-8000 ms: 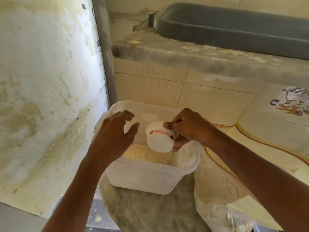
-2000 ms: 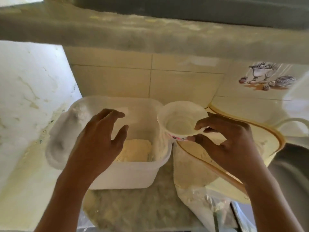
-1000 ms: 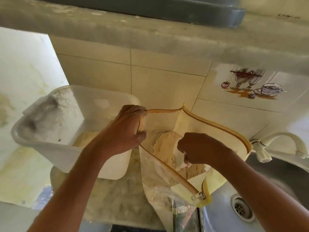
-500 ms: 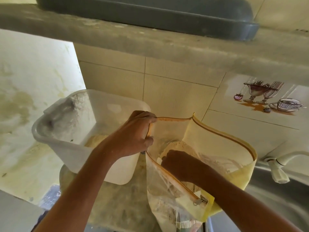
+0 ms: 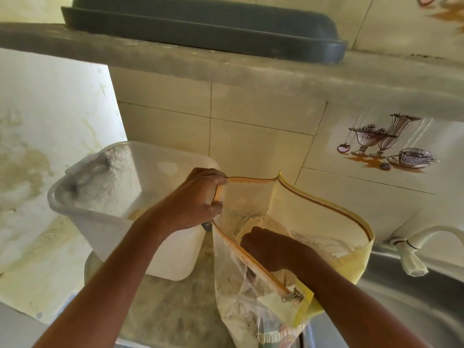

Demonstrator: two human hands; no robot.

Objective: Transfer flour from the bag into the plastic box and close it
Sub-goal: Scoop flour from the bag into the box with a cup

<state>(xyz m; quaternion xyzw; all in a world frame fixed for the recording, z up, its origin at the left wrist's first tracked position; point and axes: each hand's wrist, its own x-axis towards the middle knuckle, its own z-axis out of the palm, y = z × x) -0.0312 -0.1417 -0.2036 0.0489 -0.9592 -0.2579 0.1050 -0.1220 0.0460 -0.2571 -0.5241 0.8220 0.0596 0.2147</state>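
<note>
Left hand [image 5: 193, 204] grip pinching crinkly bag [image 5: 324, 222] rim; right hand [image 5: 271, 247] grip hidden, untellable.

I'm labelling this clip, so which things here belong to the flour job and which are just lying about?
In the job: flour bag, plastic box, left hand gripping the bag's rim, right hand inside the bag.
Lying about: grey tray, tap, sink.

The right hand [image 5: 271, 247] has left the plastic box [image 5: 125, 222] and plunged into the flour bag [image 5: 313, 222], cup now hidden
</note>
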